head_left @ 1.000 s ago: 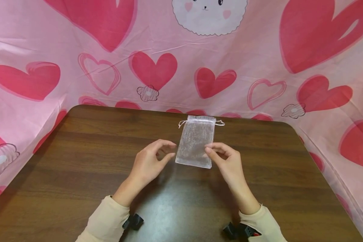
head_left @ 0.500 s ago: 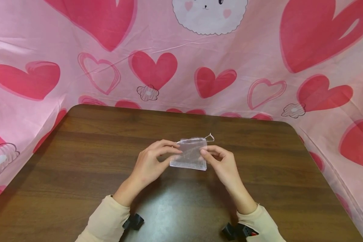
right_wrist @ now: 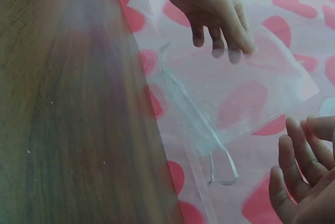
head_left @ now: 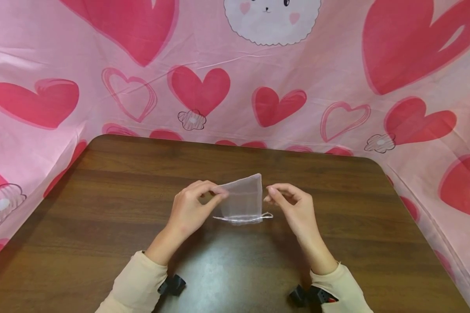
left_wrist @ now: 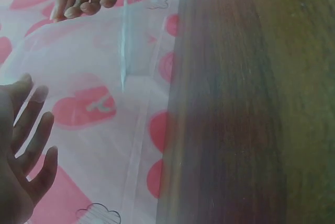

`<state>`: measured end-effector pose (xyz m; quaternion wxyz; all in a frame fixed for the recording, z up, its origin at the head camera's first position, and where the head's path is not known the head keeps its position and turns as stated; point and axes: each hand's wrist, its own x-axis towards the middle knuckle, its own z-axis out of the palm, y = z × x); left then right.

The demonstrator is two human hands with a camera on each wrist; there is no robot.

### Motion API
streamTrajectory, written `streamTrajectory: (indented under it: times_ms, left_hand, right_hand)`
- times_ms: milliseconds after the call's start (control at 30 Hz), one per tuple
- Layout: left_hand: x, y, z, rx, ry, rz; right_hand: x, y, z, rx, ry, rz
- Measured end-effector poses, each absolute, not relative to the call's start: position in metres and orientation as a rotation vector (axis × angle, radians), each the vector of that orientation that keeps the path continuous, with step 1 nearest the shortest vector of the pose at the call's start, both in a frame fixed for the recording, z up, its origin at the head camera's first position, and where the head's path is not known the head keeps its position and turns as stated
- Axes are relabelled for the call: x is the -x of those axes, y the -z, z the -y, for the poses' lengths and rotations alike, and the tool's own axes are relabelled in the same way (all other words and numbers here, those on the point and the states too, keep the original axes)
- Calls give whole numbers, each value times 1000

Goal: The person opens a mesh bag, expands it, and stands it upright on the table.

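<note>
A sheer white organza drawstring bag [head_left: 243, 198] hangs above the table, its drawstring end low and its closed end up. My left hand [head_left: 189, 206] pinches it near the upper left corner between thumb and fingers. To the right of the bag, my right hand [head_left: 295, 211] is slightly apart from it, with thumb and index fingertip close together and nothing seen between them. In the right wrist view the drawstring [right_wrist: 225, 169] ends in a loose loop. The background shows through the thin mesh of the bag [left_wrist: 78, 51] in the left wrist view.
Beneath both hands lies a dark brown wooden table [head_left: 121, 208] with rounded far corners. Behind and beside it hangs a pink cloth [head_left: 333, 65] with red hearts. Black devices, including one [head_left: 176, 285] at the left cuff, sit at both wrists.
The bag has flipped end over end, so its drawstring has gone from the far side to the near side. The left hand has taken hold of it; the right hand has let go.
</note>
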<state>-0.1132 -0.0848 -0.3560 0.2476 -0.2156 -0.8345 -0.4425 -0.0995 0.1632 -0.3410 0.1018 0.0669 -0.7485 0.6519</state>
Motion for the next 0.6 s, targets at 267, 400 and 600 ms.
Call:
streamTrajectory:
  times_ms: [267, 400, 600]
  left_hand:
    - [112, 357, 84, 667, 1255, 2311]
    - [111, 357, 82, 735, 1288, 2305]
    - [110, 358, 80, 766, 1284, 2342]
  right_hand:
    - [97, 337, -164, -285, -1822, 2226]
    - [97, 339, -164, -354, -1765, 2288]
    - [93, 341, -161, -415, -1757, 2359]
